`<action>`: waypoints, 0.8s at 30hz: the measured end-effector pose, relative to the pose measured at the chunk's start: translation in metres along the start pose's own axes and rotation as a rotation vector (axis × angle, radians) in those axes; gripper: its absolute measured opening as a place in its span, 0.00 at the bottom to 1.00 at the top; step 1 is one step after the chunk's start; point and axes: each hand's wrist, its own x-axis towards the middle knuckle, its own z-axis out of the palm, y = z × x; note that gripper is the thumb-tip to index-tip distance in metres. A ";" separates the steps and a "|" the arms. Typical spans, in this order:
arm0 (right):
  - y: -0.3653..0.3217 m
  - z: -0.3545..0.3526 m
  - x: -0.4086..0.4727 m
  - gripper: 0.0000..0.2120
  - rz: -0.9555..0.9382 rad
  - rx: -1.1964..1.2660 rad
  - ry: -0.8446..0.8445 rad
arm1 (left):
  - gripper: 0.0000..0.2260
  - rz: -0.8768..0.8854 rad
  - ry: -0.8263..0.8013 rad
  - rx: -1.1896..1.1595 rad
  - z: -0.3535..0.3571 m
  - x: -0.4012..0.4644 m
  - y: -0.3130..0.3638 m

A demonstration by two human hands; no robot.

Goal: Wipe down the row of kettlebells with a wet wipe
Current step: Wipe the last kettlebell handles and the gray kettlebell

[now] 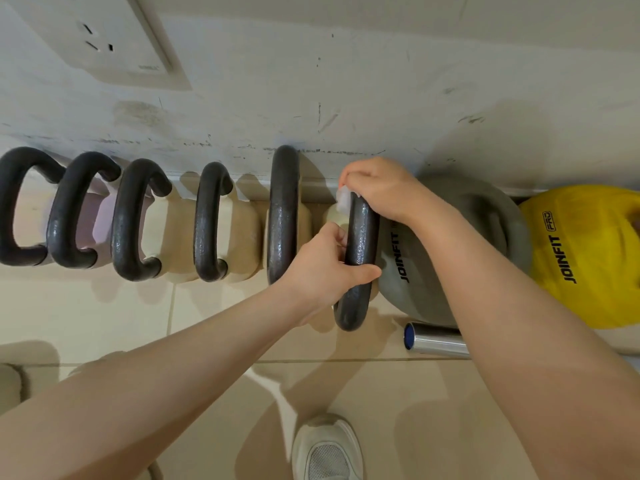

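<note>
A row of kettlebells with dark handles stands along the wall, several cream or lilac ones on the left. My left hand grips the near part of one dark handle. My right hand presses a crumpled white wet wipe against the far end of that same handle. To the right of it sit a grey JOINFIT kettlebell and a yellow JOINFIT kettlebell. The body under the gripped handle is mostly hidden by my hands.
A scuffed white wall with a power socket rises behind the row. A chrome bar end lies on the tiled floor in front of the grey kettlebell. My white shoe is at the bottom.
</note>
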 end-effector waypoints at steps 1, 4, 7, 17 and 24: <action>-0.002 -0.001 0.002 0.13 -0.031 -0.107 -0.040 | 0.15 0.002 0.005 -0.012 0.000 -0.001 -0.001; -0.005 0.002 0.001 0.12 -0.177 -0.567 -0.166 | 0.15 0.010 0.011 -0.020 0.000 -0.003 -0.002; -0.012 0.000 0.000 0.15 -0.234 -0.734 -0.276 | 0.16 0.020 0.017 -0.011 0.001 -0.004 -0.004; -0.023 0.011 0.007 0.13 -0.322 -1.010 -0.222 | 0.19 0.002 0.098 -0.125 0.000 0.010 0.001; 0.022 -0.004 -0.006 0.17 -0.391 -0.849 0.092 | 0.19 -0.050 0.123 -0.251 0.007 0.027 0.012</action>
